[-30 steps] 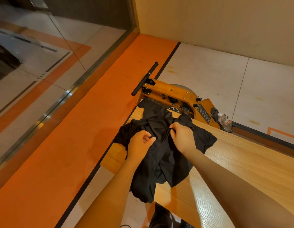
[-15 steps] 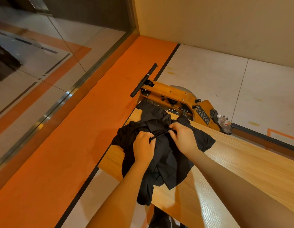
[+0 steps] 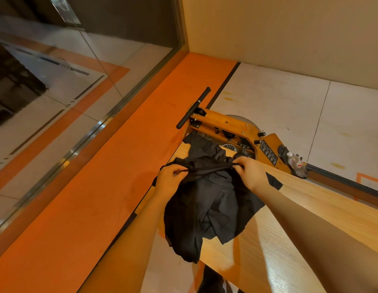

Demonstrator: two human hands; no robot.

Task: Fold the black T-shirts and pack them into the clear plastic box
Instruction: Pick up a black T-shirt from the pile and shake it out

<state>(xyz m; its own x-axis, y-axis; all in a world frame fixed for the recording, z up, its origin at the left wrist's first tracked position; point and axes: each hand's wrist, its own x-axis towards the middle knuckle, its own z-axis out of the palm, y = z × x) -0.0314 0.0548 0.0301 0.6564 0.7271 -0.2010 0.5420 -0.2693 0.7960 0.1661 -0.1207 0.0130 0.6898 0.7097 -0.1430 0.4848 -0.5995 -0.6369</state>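
At the worktop's (image 3: 310, 212) left end, a crumpled black T-shirt (image 3: 211, 210) spills over the edge. Left hand (image 3: 170, 179) and right hand (image 3: 250, 173) each pinch its hem, stretching it taut between them.

Both bare forearms reach forward from the lower edge of the view, converging slightly. The left hand (image 3: 170, 180) has its fingers curled, pinching a black T-shirt (image 3: 209, 210) edge. The right hand (image 3: 252, 174) grips the same edge, apparently between thumb and curled fingers, knuckles up.
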